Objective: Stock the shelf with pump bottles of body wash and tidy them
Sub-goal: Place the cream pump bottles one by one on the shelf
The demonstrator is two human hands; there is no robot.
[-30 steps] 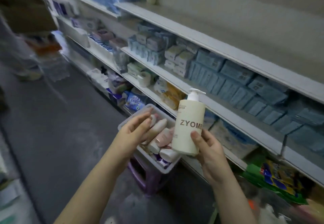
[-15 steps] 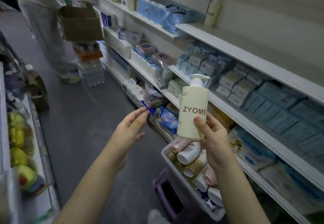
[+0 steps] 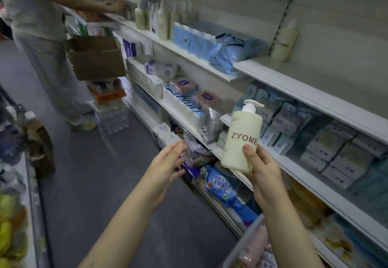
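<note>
"Pump bottle [image 3: 241,139]: what is it like?"

"A tall, rounded cylinder of smooth cream plastic, soft at the shoulders. ZYOME runs across the front in brown capitals, and the white pump head has its spout pointing right. It leans a little, top towards the right."

"Start at the left, then."

"Far left, a person [image 3: 35,15] in pale clothes stands at the shelving, blurred. Beside them a brown cardboard box [image 3: 96,59] with open flaps sits on a stack of wrapped packs. The floor [image 3: 94,173] is dark grey and matt. Next comes the left grip [image 3: 165,167]. Its fingers are straight and loosely spread, wide, holding nothing. It is near the bottle's left side but apart from it."

"And the bottle against the right grip?"

"The right grip [image 3: 262,171] holds the bottle round its lower part. The thumb [image 3: 248,152] lies across the front just under the right end of the lettering, and the other fingers go behind, out of sight. Most of the body and the whole pump stand above the grip. The bottle is in the air in front of the white shelf [image 3: 315,97], touching no board."

"Further right?"

"On the upper board, by the back wall, a second cream bottle [image 3: 283,43] of the same make stands upright, blurred. Below that board lie rows of pale blue soft packs [image 3: 289,120]."
</note>
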